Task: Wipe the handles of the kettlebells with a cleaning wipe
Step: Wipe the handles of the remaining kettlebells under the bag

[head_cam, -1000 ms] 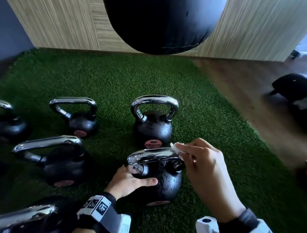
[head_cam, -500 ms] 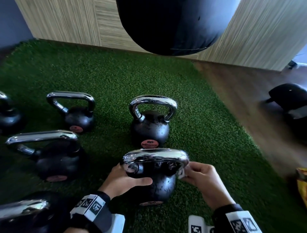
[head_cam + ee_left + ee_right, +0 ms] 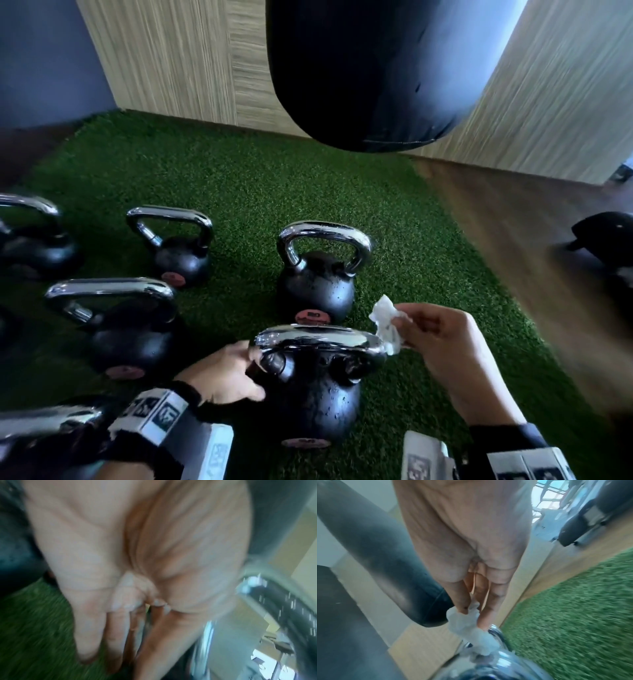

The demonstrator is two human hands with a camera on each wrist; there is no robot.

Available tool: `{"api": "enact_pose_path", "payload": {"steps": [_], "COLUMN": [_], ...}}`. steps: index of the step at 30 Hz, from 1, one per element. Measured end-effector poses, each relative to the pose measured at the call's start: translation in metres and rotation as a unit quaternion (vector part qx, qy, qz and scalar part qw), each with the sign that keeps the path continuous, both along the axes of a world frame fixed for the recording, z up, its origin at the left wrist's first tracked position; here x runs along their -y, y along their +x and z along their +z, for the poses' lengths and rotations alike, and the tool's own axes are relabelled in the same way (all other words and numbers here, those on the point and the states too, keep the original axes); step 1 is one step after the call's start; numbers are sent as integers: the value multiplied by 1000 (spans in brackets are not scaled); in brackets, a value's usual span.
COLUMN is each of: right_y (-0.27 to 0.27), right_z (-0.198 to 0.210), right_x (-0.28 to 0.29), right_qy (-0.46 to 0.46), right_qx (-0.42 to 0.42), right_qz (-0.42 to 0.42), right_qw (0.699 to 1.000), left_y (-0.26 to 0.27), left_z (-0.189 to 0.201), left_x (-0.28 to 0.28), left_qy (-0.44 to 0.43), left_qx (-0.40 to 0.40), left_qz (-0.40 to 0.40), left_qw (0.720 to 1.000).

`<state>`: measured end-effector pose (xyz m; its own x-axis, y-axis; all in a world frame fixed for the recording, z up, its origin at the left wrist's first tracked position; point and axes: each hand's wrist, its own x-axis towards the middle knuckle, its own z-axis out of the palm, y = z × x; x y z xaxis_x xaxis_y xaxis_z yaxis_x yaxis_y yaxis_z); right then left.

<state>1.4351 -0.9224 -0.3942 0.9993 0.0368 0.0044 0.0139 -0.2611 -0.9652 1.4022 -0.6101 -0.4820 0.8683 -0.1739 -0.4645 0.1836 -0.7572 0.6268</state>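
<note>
The nearest black kettlebell [image 3: 310,404] stands on green turf [image 3: 394,246], its chrome handle [image 3: 318,339] wet with droplets. My left hand [image 3: 226,373] holds the bell's left side, thumb across the front and fingers round by the handle's left post. The left wrist view is blurred; it shows my left hand [image 3: 120,615] beside the chrome handle [image 3: 207,641]. My right hand [image 3: 399,325] pinches a crumpled white wipe [image 3: 383,317] against the handle's right end. In the right wrist view my right hand [image 3: 471,613] pinches the wipe [image 3: 471,632], which hangs onto the chrome handle [image 3: 498,661].
A black punching bag [image 3: 370,68] hangs above the turf's far side. Several more kettlebells stand behind and to the left: one directly behind [image 3: 317,284], others [image 3: 181,260] [image 3: 132,335]. Wooden floor [image 3: 513,240] with a dark object [image 3: 606,240] lies right; a panelled wall [image 3: 171,61] stands behind.
My right hand dropped with the wipe beside the handle's right post, then rose again to the handle's right end, showing more of the wipe. My left hand stayed on the bell.
</note>
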Motion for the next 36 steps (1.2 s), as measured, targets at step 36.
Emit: {"api": "enact_pose_path", "payload": {"steps": [36], "right_y": [13], "right_z": [-63], "right_x": [7], "right_qy": [211], "right_qx": [-149], "right_qz": [188], "right_qw": [948], "left_y": [-31], "left_z": [81], "left_x": [60], "left_qy": [-165], "left_qx": [450], "left_qz": [128], "left_qw": [868]}}
